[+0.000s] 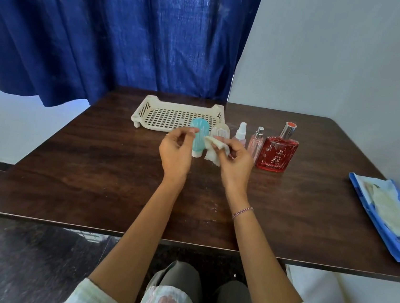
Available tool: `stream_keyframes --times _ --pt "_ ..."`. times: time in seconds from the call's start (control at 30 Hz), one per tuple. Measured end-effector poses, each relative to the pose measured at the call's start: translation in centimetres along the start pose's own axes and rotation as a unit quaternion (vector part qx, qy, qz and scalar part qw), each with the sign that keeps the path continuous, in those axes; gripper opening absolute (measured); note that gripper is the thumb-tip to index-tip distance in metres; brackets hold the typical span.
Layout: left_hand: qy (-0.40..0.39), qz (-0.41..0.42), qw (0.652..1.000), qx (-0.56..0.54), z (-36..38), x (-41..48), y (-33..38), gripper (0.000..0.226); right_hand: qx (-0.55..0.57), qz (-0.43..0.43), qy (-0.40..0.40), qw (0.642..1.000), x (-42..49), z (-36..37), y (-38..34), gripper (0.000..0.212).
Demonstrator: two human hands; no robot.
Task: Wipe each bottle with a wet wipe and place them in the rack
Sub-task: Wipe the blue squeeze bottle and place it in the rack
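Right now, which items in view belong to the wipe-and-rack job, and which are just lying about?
Job: teal bottle, wet wipe, rack, small clear bottle, spray bottle, pink perfume bottle, red perfume bottle, blue wipes pack.
Lying about: blue curtain, bracelet on the right wrist.

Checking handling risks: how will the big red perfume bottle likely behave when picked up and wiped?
The red perfume bottle looks like glass full of liquid, so probably heavy for its size and breakable if dropped. Its glossy faces may turn slippery under a wet wipe. Its broad, flat body should resist tipping and rolling.
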State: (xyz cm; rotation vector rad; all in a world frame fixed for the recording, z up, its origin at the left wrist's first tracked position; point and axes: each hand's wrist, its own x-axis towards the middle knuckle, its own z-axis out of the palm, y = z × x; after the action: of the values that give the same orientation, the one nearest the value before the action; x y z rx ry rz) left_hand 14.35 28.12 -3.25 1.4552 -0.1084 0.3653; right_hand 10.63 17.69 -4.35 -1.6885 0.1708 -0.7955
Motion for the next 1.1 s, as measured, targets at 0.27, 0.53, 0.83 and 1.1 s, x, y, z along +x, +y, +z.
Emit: stream_keyframes --times 0.27,0.53,0.83,1.1 --pt "-0.051 0.02 0.998 0.038 1.3 4.8 -1.4 0.031 -0.042 -0.055 -0.037 0.997 -0.6 0.4 0.9 0.03" --pt "-0.115 0.009 0.993 -0.033 1.2 4.8 -2.8 0.028 -0.101 -0.091 -0.076 0.988 -0.7 0.7 1.3 0.029" --pt "-0.118 0.022 0.992 -0.046 1.2 4.8 -2.7 0.022 -0.185 -0.11 -0.09 0.972 -0.7 0.6 1.4 0.031" --pt "-0.08 0.006 0.996 -0.048 1.1 4.9 -2.7 0.03 -0.246 -0.129 -0.104 0.955 -0.7 0.6 1.5 0.03"
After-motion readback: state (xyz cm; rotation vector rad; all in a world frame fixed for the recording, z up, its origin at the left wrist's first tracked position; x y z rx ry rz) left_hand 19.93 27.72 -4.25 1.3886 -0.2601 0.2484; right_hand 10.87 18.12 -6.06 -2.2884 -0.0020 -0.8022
